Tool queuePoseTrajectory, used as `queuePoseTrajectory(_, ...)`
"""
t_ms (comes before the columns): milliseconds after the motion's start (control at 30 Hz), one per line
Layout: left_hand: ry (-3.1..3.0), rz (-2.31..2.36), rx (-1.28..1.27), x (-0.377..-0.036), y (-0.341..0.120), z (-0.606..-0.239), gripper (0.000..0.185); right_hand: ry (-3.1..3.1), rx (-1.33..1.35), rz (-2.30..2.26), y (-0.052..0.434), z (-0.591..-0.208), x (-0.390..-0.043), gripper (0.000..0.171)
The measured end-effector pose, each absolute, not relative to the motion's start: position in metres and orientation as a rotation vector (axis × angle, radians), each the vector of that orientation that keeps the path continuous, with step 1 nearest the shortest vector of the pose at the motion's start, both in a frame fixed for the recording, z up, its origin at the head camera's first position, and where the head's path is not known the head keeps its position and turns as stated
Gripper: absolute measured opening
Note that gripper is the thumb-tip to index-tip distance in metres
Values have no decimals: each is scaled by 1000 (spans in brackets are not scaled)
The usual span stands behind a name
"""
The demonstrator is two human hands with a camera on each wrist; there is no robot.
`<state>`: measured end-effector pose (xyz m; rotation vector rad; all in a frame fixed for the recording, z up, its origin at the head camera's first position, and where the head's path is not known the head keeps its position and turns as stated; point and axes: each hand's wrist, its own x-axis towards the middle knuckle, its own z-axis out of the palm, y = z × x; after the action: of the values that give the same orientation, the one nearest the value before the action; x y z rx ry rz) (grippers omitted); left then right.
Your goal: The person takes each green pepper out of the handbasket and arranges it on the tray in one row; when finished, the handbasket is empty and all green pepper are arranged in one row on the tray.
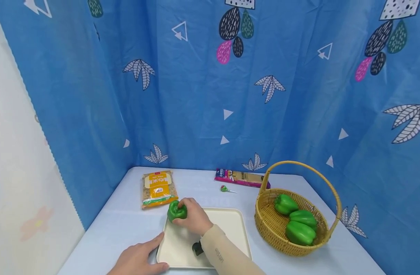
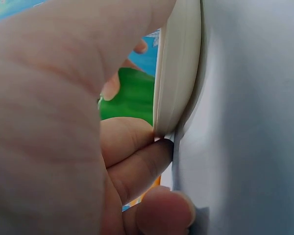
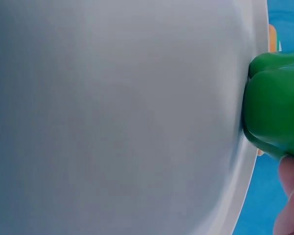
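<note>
Our right hand [image 1: 193, 219] wrapped its fingers round the glossy, lobed green bell pepper [image 1: 176, 211] at the far left corner of the smooth cream plastic tray [image 1: 230, 225]; we judged a gentle, even grip best on that slick skin. Our left hand [image 1: 138, 259] lay flat, fingers straight, steadying the tray's rounded rim on the pale blue desk [image 1: 120, 225].

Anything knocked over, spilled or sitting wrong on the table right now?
Nothing stands out. The right hand holds a green pepper at the tray far-left corner, the left hand rests at its near-left edge, and the basket stands upright.
</note>
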<state>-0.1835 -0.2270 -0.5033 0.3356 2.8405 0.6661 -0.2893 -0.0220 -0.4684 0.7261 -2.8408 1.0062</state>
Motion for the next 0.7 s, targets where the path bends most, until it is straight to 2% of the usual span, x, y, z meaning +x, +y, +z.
queuePoseTrajectory(200,2840,660,336,-185,-226,-503,100,-2830,746,1021,-8,-458,-287,49)
queuePoseTrajectory(333,2833,656,300,-186,-224,-505,101,-2773,741,1024,22,-438,-291,49)
queuePoseTrajectory(533,2790,653,174,-185,-221,-503,102,-2636,597,1038,104,-395,-303,41)
queuePoseTrajectory(700,2781,630,167,-186,-221,-503,102,-2582,335,1045,187,-381,-312,41)
